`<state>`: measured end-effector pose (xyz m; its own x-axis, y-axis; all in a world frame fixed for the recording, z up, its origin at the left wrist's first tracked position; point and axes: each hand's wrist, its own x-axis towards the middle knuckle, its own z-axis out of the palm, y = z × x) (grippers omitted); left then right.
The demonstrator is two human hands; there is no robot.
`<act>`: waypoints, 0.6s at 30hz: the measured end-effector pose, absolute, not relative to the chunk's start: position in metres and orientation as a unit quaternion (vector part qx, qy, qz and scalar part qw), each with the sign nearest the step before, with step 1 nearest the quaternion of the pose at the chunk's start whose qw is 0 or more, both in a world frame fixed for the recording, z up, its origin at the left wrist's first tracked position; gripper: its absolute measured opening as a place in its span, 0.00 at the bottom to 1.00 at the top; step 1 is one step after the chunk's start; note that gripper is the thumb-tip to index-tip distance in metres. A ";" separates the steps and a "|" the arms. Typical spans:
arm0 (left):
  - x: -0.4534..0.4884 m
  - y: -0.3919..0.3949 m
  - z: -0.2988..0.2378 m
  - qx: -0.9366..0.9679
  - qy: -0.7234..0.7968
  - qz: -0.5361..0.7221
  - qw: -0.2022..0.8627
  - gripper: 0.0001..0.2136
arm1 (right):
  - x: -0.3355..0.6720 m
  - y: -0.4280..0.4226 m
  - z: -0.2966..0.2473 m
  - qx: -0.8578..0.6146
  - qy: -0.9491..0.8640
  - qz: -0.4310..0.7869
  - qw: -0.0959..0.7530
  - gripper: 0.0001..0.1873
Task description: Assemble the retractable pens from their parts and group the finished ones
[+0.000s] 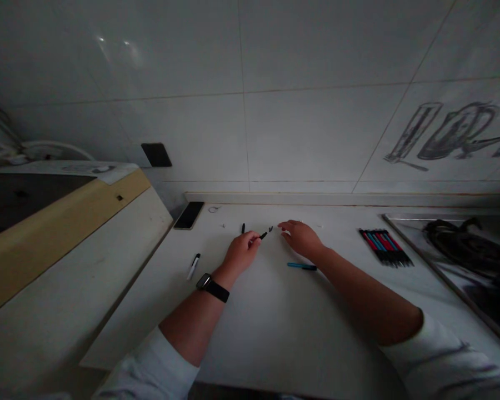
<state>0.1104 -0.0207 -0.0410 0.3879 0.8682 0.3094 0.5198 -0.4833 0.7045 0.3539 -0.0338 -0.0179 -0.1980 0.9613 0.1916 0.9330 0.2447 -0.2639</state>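
My left hand (pixel 241 250), with a dark watch on its wrist, pinches a thin black pen part (pixel 263 235) that points up to the right. Just past its tip are small dark pieces (pixel 270 229) on the white tabletop. To the right of them my right hand (pixel 302 238) reaches in with thumb and forefinger apart; I make out nothing between them. A short black cap-like piece (pixel 243 228) stands behind my left hand. Below my right hand lies a blue pen (pixel 301 266) with a dark end. A white and black marker (pixel 194 266) rests left of my left wrist.
A row of several red, blue and black pens (pixel 385 248) lies at the right, beside a metal-edged stove (pixel 425 266). A phone (pixel 189 215) and a thin ring (pixel 214 209) are at the back left. A white cabinet with a yellow edge (pixel 79 208) borders the left side; a tiled wall stands behind.
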 end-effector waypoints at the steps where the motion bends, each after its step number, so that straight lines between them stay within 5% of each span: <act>1: 0.110 -0.020 -0.041 0.790 0.439 0.339 0.260 0.07 | 0.353 -0.026 -0.018 -0.619 -0.770 0.047 0.145 0.20; 18: 0.111 -0.015 -0.047 0.778 0.445 0.342 0.282 0.07 | 0.346 0.007 -0.013 -0.572 -0.819 0.008 0.032 0.13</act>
<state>0.1106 -0.0151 -0.0467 0.3692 0.8857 0.2815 0.4995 -0.4445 0.7436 0.3460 0.0072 -0.0134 -0.3433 0.9382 0.0433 0.9371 0.3452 -0.0508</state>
